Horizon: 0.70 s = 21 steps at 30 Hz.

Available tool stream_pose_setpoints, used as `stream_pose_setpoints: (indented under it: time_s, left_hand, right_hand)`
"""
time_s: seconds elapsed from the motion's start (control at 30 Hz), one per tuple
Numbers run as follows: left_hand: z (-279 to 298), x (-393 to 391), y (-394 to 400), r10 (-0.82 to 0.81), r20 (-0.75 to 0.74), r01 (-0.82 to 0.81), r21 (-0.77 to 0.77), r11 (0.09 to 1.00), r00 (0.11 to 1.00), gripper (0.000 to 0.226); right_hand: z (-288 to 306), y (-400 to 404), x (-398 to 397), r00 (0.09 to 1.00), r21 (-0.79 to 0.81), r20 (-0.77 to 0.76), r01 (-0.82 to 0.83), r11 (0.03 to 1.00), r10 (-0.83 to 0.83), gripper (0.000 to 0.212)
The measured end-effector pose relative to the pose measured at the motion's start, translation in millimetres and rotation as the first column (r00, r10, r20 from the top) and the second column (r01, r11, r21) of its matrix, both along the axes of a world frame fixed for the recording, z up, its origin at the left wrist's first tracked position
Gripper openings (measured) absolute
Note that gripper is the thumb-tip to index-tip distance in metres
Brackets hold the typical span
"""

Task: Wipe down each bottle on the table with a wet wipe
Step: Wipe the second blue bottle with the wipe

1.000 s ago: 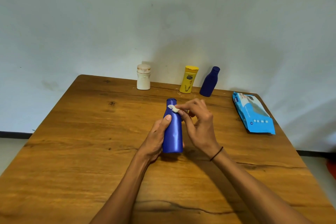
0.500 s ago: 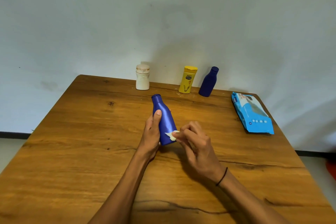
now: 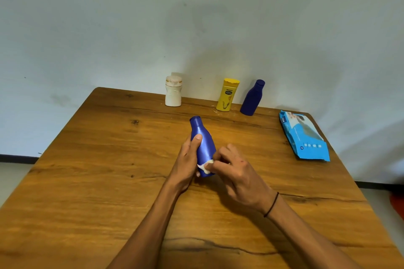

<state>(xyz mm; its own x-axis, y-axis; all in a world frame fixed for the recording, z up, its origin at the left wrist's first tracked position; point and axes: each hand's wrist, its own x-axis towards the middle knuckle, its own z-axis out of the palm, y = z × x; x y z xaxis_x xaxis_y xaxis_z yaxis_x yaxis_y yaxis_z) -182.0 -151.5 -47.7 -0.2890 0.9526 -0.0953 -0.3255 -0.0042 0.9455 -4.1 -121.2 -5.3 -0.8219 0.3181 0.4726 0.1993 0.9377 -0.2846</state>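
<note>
Right, the left hand is wrapped round the blue bottle in the middle of the table, thumb laid up its near side, fingers hidden behind it. The bottle is a glossy blue, narrow at the neck, wider at the base, and it leans with its cap end away from the person and a bit to the left. The right hand has its fingers curled in, pinching a small crumpled white wipe against the lower part of the bottle, just beside the left palm. A thin dark band sits on the right wrist. Beyond the bottle, along the table's far edge by the wall, stand three more: a white bottle, a yellow bottle and a dark blue bottle, all upright and apart. Right of the held bottle, well apart, a light blue pack lies flat near the table's right edge.
</note>
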Motion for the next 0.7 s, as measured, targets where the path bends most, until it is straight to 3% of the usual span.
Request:
stream_pose_setpoints:
  time_s: [0.1, 0.27, 0.43, 0.57, 0.7]
  left_hand:
    - [1, 2, 0, 0.014, 0.105, -0.01, -0.034, 0.999, 0.994, 0.065]
    - [5, 8, -4, -0.067, 0.393, 0.057, 0.037, 0.998, 0.917, 0.057]
    - [2, 8, -8, -0.157, 0.317, 0.138, 0.082, 0.987, 0.935, 0.091]
    - [-3, 12, -10, -0.181, 0.262, 0.172, 0.057, 0.984, 0.948, 0.097]
    - [0, 14, -9, -0.193, 0.25, 0.18, 0.074, 0.981, 0.949, 0.093]
  right_hand:
    - [0, -4, 5, 1.0, -0.031, -0.001, -0.025, 0.999, 0.025, 0.026]
    - [6, -8, -4, 0.999, 0.066, 0.017, -0.034, 0.997, 0.033, 0.023]
    - [7, -11, -19, 0.998, 0.171, 0.035, 0.047, 0.984, -0.054, 0.043]
    - [10, -2, -33, 0.986, 0.157, -0.022, 0.168, 0.973, -0.167, 0.026]
    - [13, 11, -47, 0.953, 0.002, -0.138, 0.274, 0.962, -0.271, 0.021]
